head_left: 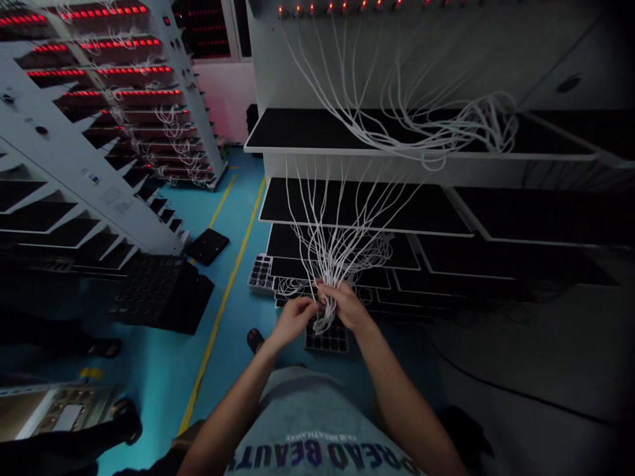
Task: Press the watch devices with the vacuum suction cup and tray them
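Many white cables (330,248), fanning upward

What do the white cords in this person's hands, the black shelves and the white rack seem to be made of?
The white cords look like plastic-sheathed cable: smooth, matte, falling in soft, flexible loops. The black shelves have a dull, non-reflective top, perhaps plastic or coated board, though the look leaves that open. The white rack looks like painted sheet metal, with flat, crisp-edged panels, but paint could hide another material.
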Tool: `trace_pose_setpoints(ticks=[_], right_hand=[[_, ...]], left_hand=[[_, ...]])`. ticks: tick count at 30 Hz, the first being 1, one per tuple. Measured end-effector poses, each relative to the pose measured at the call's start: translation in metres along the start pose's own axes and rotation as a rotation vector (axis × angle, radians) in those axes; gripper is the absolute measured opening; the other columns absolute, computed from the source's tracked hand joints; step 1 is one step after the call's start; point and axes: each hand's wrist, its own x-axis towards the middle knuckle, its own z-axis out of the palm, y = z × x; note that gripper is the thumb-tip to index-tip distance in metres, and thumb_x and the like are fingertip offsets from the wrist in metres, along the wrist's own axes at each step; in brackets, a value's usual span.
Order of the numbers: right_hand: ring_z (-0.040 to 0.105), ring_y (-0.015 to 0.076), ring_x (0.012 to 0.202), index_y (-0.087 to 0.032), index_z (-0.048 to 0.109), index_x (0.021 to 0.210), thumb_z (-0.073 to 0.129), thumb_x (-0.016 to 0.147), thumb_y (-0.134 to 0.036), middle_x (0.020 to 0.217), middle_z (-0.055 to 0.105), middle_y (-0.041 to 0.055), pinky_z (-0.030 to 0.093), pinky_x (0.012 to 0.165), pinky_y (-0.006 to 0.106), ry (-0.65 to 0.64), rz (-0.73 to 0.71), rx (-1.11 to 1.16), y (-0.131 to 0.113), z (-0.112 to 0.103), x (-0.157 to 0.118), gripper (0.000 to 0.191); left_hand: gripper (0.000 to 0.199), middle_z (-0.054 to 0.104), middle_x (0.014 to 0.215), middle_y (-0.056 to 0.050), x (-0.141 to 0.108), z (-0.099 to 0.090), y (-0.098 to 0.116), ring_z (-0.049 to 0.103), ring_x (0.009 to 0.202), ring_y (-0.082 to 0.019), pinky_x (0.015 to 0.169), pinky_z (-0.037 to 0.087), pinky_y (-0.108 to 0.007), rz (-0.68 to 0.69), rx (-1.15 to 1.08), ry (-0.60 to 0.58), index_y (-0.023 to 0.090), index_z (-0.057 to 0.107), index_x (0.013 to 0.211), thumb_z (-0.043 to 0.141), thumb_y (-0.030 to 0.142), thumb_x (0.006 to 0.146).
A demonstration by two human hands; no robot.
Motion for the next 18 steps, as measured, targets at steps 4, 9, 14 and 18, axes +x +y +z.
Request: trace_pose_setpoints(ticks=[4,9,14,18], right_hand=[[0.033,0.0065,0.046,-0.018,0.063,0.082,0.083,0.068,-0.043,0.053,0.037,-0.0082,0.03,0.045,0.021,-0.111,0.046,0.175,-0.009,-0.017,-0.013,0.035],[0.012,0.0033,0.042,-0.018,0.062,0.086,0.078,0.079,-0.038,0.054,0.026,-0.0112,0.017,0.042,0.019,-0.204,0.111,0.228,-0.023,-0.048,-0.025,0.027],[0.039,0.0073,0.049,-0.018,0.063,0.087,0.082,0.077,-0.043,0.058,0.046,-0.0054,0.032,0.046,0.022,-0.086,-0.002,0.054,-0.015,-0.044,-0.025,0.032],[0.054,0.012,0.06,-0.018,0.065,0.091,0.085,0.069,-0.045,0.064,0.059,-0.0024,0.045,0.059,0.026,0.005,-0.066,-0.128,-0.001,-0.023,-0.022,0.04]], left_hand=[[0.039,0.049,0.058,0.003,-0.005,-0.005,-0.008,0.045,0.054,-0.012,0.053,0.036,-0.023,-0.056,-0.169,0.204,0.019,0.058,0.075,0.063,0.057,0.082],[0.041,0.032,0.057,0.008,-0.013,-0.03,-0.012,0.026,0.047,-0.007,0.044,0.016,-0.02,-0.122,-0.27,0.343,0.019,0.057,0.08,0.07,0.058,0.076],[0.044,0.032,0.059,0.008,-0.017,-0.031,-0.008,0.024,0.046,-0.006,0.044,0.013,-0.02,-0.166,-0.298,0.331,0.018,0.061,0.085,0.075,0.058,0.073],[0.047,0.041,0.056,0.005,-0.018,-0.009,-0.007,0.033,0.05,-0.008,0.046,0.021,-0.022,-0.168,-0.206,0.179,0.014,0.071,0.086,0.081,0.057,0.07]])
